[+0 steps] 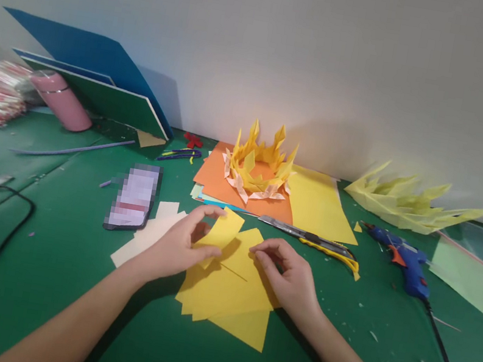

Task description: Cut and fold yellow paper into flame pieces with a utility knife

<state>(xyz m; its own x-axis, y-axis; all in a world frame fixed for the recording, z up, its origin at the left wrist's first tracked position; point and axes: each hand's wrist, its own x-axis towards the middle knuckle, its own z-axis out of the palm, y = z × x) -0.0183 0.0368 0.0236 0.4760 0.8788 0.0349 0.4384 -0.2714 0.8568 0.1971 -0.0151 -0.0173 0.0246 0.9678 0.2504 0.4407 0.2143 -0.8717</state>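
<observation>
My left hand [180,243] pinches a small yellow paper square [222,230] by its left side and lifts it off a loose stack of yellow paper squares [231,297] on the green table [68,275]. My right hand [293,276] rests on the stack's right part, fingers curled and tips pressed on the top sheet. Behind the stack stands a folded yellow paper crown [259,165] on an orange sheet [214,179].
A yellow utility knife [315,240] lies behind my right hand; a blue glue gun [404,259] with its cord is at the right. A phone [134,197] and cream paper pieces [149,233] lie left. Coloured boards [101,77], a pink cylinder [63,98] and a black cable [4,240] are further left.
</observation>
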